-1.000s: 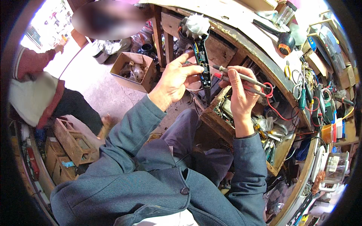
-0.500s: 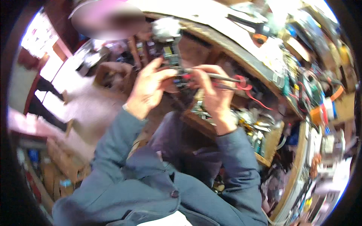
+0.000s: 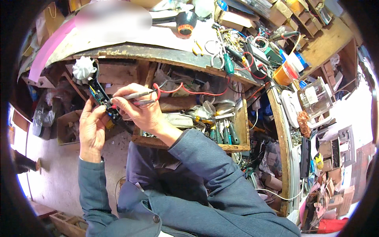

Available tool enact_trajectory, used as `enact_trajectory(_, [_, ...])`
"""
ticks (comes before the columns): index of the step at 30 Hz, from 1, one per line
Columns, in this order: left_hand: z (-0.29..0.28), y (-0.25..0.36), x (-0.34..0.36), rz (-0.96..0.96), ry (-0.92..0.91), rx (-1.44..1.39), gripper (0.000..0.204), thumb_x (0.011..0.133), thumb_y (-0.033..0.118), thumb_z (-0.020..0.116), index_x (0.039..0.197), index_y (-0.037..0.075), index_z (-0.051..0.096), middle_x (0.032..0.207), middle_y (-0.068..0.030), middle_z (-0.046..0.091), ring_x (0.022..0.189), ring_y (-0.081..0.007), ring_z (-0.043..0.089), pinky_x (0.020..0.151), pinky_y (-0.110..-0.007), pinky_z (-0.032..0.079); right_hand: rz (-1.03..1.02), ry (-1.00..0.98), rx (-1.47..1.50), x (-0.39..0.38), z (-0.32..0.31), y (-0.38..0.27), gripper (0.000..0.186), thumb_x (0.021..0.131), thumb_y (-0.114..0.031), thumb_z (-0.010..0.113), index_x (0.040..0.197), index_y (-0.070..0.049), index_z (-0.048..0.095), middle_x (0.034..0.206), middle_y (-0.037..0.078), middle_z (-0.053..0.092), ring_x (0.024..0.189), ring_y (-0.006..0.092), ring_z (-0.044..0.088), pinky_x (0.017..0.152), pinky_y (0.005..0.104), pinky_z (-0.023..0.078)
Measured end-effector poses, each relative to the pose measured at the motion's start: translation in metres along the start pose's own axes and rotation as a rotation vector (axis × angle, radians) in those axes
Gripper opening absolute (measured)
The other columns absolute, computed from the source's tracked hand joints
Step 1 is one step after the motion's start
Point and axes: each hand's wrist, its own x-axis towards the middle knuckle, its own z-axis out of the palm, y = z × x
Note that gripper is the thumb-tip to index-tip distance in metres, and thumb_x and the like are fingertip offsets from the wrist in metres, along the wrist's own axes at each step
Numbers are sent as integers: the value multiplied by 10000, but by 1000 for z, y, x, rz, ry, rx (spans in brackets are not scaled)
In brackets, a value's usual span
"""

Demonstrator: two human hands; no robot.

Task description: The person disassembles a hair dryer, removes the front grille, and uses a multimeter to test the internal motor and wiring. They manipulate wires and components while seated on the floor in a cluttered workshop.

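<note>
My left hand (image 3: pixel 92 128) grips a dark, narrow electrical assembly (image 3: pixel 98 94) with coloured wires, held tilted beyond the drawer's left side. A white finned fan wheel (image 3: pixel 84 70) sits at its far end. Two test probes (image 3: pixel 137 95) are pinched together in my right hand (image 3: pixel 142 114). Their tips are at the assembly near my left fingers; whether they touch it I cannot tell. From the probes a red lead (image 3: pixel 189 91) and a dark lead run right across the open drawer toward the bench.
An open wooden drawer (image 3: pixel 245 122) holds several dark-green-handled tools (image 3: pixel 225 132) and loose parts. On the bench above lie a green-handled screwdriver (image 3: pixel 228 63), tangled cables and a black cup-shaped part (image 3: pixel 185 23). An orange tub (image 3: pixel 285 73) stands right. A cardboard box (image 3: pixel 69 130) is on the floor.
The whole view has swung to the right, so my hands and the assembly now appear further left and more of the drawer and bench shows. Both hands keep their holds.
</note>
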Motion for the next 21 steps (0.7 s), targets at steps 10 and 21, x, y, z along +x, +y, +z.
enact_trajectory(10, [9, 1, 0, -43, 59, -32, 529, 908, -62, 645, 1416, 30, 532, 1086, -87, 705, 952, -181, 701, 864, -346, 597, 95, -1, 330, 5, -16, -1, 131, 1040, -103, 588, 1058, 9, 653, 1173, 196, 691, 807, 181, 694, 669, 300, 565])
enact_trajectory(21, [9, 6, -3, -23, 40, 2, 563, 909, -72, 638, 1445, 16, 489, 1104, -113, 711, 987, -200, 716, 902, -364, 601, 97, -38, 250, 3, -15, -4, 149, 875, 11, 791, 1001, 10, 712, 888, 102, 753, 719, 130, 714, 651, 247, 593])
